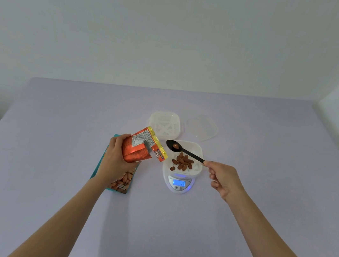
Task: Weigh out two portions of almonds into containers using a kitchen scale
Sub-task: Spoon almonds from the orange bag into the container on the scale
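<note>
A left hand (115,160) grips a tilted orange almond bag (140,146) while the right hand (225,179) holds a black spoon (184,150) — one almond in its bowl — over a white container (196,153) of almonds (182,162) on a kitchen scale (178,183) reading 15.

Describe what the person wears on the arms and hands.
No sleeves are in view on either arm; both are bare to the frame's edge. The left hand and right hand wear no gloves, and no ring, watch or bracelet shows.
</note>
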